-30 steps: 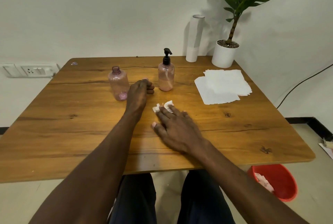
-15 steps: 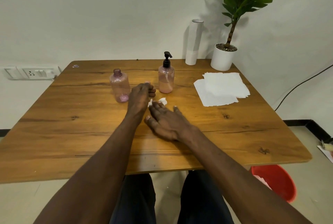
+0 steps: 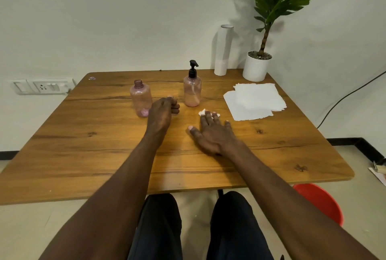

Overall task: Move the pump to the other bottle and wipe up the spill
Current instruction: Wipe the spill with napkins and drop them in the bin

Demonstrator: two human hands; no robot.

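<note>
Two pink see-through bottles stand on the wooden table (image 3: 83, 155). The left bottle (image 3: 140, 98) has no cap and is nearly empty. The right bottle (image 3: 192, 92) holds pink liquid and carries the black pump (image 3: 192, 68). My left hand (image 3: 161, 113) rests on the table between the bottles, fingers curled, nothing visible in it. My right hand (image 3: 213, 132) lies flat, its fingertips pressing a small crumpled white tissue (image 3: 202, 112) onto the wood just in front of the pump bottle. Most of the tissue is hidden under the fingers.
A stack of white paper sheets (image 3: 254, 100) lies at the right. A white roll (image 3: 223, 50) and a potted plant (image 3: 258, 65) stand at the back right corner. A red bin (image 3: 321, 201) sits on the floor under the table's right front edge.
My right hand has slid the tissue to the right across the wood, after sweeping left half a second ago. The left hand has stayed put.
</note>
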